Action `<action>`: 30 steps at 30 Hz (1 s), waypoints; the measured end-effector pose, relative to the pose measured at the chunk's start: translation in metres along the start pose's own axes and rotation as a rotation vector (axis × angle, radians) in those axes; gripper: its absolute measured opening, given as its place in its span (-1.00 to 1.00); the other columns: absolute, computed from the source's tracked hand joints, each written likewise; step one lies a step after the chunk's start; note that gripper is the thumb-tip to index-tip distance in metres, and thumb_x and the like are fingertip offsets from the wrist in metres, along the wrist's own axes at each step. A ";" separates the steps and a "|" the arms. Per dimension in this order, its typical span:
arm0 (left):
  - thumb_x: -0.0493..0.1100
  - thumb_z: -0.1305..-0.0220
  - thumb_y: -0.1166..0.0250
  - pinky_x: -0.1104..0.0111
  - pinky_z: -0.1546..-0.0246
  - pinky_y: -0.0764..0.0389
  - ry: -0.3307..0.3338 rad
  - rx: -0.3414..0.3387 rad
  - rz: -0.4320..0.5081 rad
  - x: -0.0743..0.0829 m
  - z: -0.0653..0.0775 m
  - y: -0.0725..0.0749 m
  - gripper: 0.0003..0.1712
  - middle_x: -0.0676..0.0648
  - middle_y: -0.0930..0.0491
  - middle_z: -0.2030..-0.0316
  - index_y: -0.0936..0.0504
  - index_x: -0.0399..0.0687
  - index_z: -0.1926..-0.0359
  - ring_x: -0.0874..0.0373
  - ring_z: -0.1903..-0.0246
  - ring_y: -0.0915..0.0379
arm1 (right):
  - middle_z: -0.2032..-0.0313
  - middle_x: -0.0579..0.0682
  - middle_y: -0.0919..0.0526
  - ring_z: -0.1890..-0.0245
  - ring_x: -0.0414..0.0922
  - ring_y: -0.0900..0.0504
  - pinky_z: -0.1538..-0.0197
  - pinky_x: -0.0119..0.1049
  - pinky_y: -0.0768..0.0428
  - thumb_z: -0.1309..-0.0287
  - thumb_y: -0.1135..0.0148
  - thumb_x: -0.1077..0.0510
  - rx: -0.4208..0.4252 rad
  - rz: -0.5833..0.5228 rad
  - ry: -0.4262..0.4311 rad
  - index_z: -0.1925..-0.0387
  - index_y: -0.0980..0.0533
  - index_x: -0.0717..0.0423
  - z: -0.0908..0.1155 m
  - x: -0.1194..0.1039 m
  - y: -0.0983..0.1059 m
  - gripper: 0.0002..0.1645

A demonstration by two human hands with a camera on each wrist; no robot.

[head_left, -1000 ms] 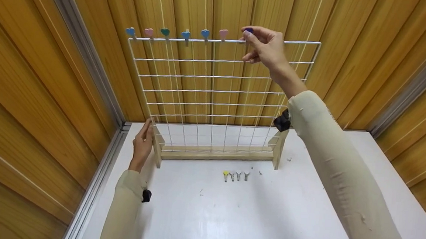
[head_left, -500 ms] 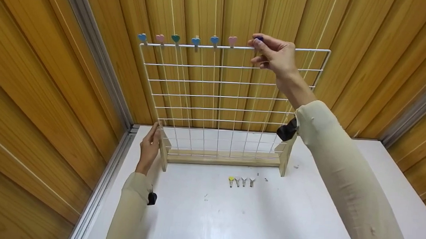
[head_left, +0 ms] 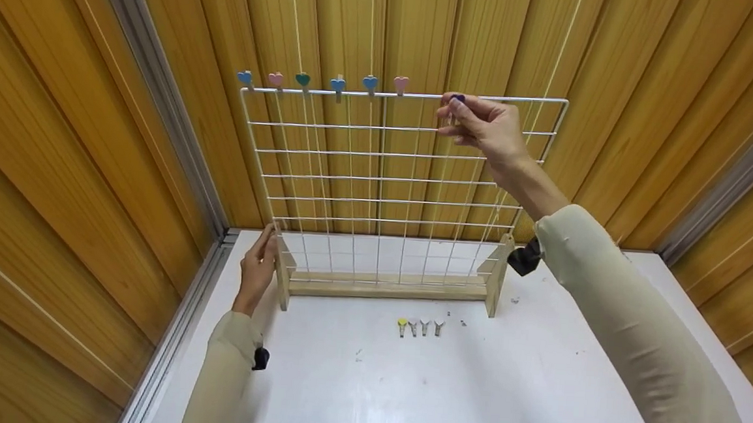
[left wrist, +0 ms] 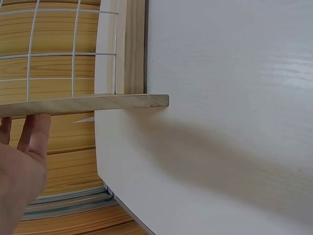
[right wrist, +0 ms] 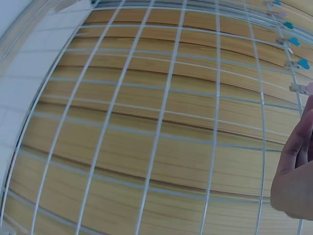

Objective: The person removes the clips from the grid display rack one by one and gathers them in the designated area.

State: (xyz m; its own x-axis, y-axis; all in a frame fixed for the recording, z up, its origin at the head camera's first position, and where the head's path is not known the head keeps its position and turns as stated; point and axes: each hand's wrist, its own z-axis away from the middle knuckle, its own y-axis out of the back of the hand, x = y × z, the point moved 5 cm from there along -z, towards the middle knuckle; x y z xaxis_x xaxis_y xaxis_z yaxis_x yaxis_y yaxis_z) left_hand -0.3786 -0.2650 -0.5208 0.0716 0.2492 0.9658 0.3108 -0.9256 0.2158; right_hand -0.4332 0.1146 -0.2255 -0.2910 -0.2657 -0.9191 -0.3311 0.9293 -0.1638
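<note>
My right hand (head_left: 496, 132) pinches a clothespin with a dark purple-blue heart (head_left: 458, 98) between thumb and fingers, close to the top wire of a white grid rack (head_left: 383, 154). The heart sits about level with that wire; whether the clothespin touches it I cannot tell. In the right wrist view the right hand (right wrist: 296, 166) shows at the right edge, the clothespin hidden. Left of it, several heart clothespins stand along the top wire, the nearest one pink (head_left: 401, 84). My left hand (head_left: 257, 269) touches the rack's left wooden upright (left wrist: 83, 104) from outside with fairly straight fingers.
On the white tabletop (head_left: 352, 400), in front of the wooden base bar (head_left: 388, 291), lie a yellow clothespin (head_left: 401, 326) and several pale ones (head_left: 425, 326) in a row. Wood-panelled walls (head_left: 40, 152) rise behind and at both sides.
The right hand with the purple-blue clothespin has come down relative to the top wire, from above it to about its height. The left hand stays at the upright. The head view has shifted slightly.
</note>
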 end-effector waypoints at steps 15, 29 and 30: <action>0.10 -0.66 0.14 0.00 -0.50 -0.30 0.009 -0.009 -0.011 -0.003 0.001 -0.001 -0.37 -0.09 -0.08 -0.60 -0.09 0.13 -0.62 -0.12 -0.57 -0.06 | 0.21 -0.24 -0.79 0.28 -0.28 -0.68 0.25 -0.49 -0.65 -0.41 -0.26 0.10 0.040 0.212 -0.084 -0.08 -0.70 -0.07 0.063 0.044 0.062 -0.72; 0.14 -0.66 0.15 -0.01 -0.52 -0.26 0.018 -0.038 0.003 -0.001 0.004 -0.002 -0.35 -0.08 -0.03 -0.62 -0.05 0.16 -0.63 -0.12 -0.59 -0.02 | 0.22 -0.17 -0.76 0.23 -0.25 -0.76 0.09 -0.36 -0.76 -0.44 -0.24 0.15 -0.176 0.309 -0.398 -0.26 -0.57 0.13 0.123 0.102 0.085 -0.58; 0.14 -0.66 0.16 0.00 -0.53 -0.24 0.018 -0.038 0.004 -0.001 0.004 -0.001 -0.35 -0.08 -0.03 -0.62 -0.04 0.16 -0.63 -0.11 -0.59 0.00 | 0.21 -0.17 -0.76 0.23 -0.23 -0.76 0.08 -0.34 -0.76 -0.43 -0.24 0.15 -0.188 0.322 -0.403 -0.28 -0.54 0.19 0.125 0.105 0.085 -0.55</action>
State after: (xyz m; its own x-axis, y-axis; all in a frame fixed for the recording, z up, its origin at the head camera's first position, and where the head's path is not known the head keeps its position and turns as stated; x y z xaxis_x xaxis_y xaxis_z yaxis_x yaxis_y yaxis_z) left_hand -0.3748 -0.2627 -0.5224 0.0553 0.2401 0.9692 0.2742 -0.9370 0.2165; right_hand -0.3792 0.1973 -0.3813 -0.0496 0.1780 -0.9828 -0.4473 0.8758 0.1812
